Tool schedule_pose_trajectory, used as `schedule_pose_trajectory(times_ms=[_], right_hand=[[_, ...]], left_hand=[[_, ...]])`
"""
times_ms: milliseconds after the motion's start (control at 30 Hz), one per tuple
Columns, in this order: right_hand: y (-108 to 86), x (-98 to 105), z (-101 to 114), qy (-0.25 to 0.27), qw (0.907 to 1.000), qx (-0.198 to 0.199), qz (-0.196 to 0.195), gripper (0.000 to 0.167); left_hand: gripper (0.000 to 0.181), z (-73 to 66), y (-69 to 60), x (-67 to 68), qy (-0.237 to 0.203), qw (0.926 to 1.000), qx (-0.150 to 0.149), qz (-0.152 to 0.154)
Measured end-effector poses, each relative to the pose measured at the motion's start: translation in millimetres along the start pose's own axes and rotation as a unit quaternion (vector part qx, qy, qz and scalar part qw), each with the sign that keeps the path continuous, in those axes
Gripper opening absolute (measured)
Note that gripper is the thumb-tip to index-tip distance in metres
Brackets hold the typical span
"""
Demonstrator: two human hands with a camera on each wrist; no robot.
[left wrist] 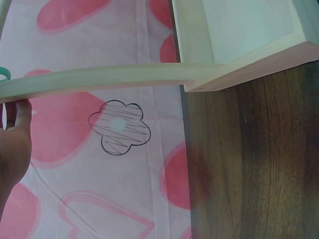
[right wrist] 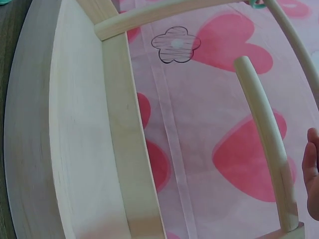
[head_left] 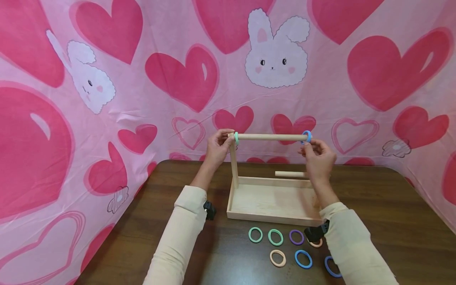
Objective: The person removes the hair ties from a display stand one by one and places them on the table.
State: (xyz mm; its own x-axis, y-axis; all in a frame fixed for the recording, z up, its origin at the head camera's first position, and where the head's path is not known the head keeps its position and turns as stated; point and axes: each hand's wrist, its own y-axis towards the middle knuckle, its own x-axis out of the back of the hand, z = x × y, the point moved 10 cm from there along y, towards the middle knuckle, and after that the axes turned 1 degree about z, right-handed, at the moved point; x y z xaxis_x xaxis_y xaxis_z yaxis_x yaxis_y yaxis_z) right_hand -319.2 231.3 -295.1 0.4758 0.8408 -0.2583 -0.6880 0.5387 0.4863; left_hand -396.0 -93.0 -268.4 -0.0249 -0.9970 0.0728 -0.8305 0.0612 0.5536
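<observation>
A wooden stand has an upright post (head_left: 233,166) at its left, and an upper rod (head_left: 270,137) runs rightward from the post's top. My left hand (head_left: 217,147) grips the top of that post with thumb and fingers; its edge also shows in the left wrist view. Right beside those fingers, a light green ring (head_left: 236,137) hangs around the rod. At the rod's right end, my right hand (head_left: 320,160) pinches a blue ring (head_left: 308,135), which appears to be around the rod's tip. Only part of the right hand (right wrist: 311,174) shows in the right wrist view.
The stand's shallow tray base (head_left: 274,200) rests on the brown table (head_left: 142,237). A shorter, lower rod (right wrist: 266,134) sticks out behind it. Several rings lie in front: green (head_left: 255,234), purple (head_left: 297,237), peach (head_left: 278,258), blue (head_left: 303,259). A pink heart-print cloth (head_left: 185,91) hangs behind.
</observation>
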Motion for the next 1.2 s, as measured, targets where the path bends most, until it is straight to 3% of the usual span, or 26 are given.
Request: schedule_pose_trajectory(times_ms=[167,367,467,667,733,933,1200], right_hand=[[2.6,7.3,-2.2,0.024,0.9996,0.003,-0.012,0.005],[3.1,13.3,0.2,0.026,0.9993,0.017,-0.021,0.018],[3.6,15.0,-0.5,0.029,0.9992,0.015,-0.021,0.008],[3.1,17.8,-2.1,0.059,0.9979,-0.001,-0.025,0.01],[2.1,18.7,-2.9,0.074,0.9969,-0.008,-0.025,0.006],[-1.9,19.4,-3.6,0.105,0.9936,-0.036,-0.019,0.02],[-9.7,20.7,-5.8,0.149,0.9823,-0.113,-0.008,0.021]], left_hand=[[0.022,-0.8,-0.1,-0.2,0.001,1.0,-0.001,0.001],[0.022,-2.2,-0.8,0.6,0.005,1.0,-0.005,-0.001],[0.022,-3.0,-0.8,0.9,0.009,0.9999,-0.008,-0.003],[0.022,-3.3,-0.7,0.9,0.01,0.9999,-0.01,-0.004],[0.022,-2.9,-0.5,0.7,0.01,0.9999,-0.01,-0.004],[0.021,-0.8,-0.2,0.5,0.009,0.9999,-0.007,-0.002],[0.021,-1.5,0.0,0.5,0.007,0.9999,-0.009,-0.002]])
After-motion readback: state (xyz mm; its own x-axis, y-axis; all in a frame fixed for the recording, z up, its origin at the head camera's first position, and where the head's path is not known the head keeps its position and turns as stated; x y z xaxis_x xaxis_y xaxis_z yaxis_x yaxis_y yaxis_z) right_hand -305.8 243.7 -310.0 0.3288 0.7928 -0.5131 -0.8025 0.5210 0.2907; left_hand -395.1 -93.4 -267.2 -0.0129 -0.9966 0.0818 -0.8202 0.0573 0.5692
